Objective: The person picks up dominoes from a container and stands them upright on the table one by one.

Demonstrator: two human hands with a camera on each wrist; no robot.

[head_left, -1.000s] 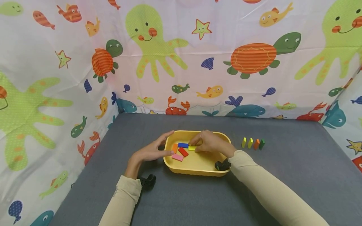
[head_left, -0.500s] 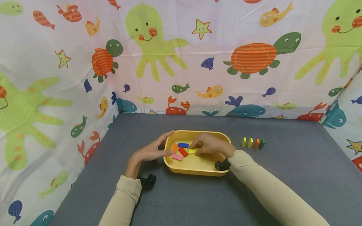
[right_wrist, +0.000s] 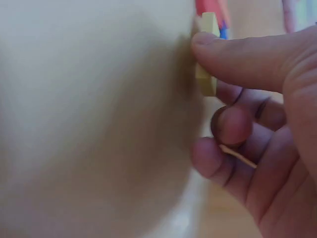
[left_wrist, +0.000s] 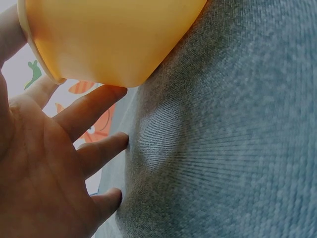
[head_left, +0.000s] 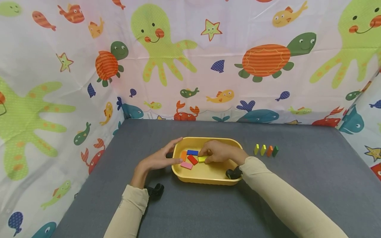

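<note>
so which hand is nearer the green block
Right. The right hand is in the yellow tray, left of the green block; the left hand is farther off, at the tray's left end.

A screened-off table nook, in what sort of building cannot be told: wrinkled cloth point(head_left: 238, 19) printed with cartoon sea animals point(head_left: 266, 60) walls in the grey table point(head_left: 208, 211) at back, left and right.

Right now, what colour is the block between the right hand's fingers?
The block is yellow, clearest in the head view.
</note>
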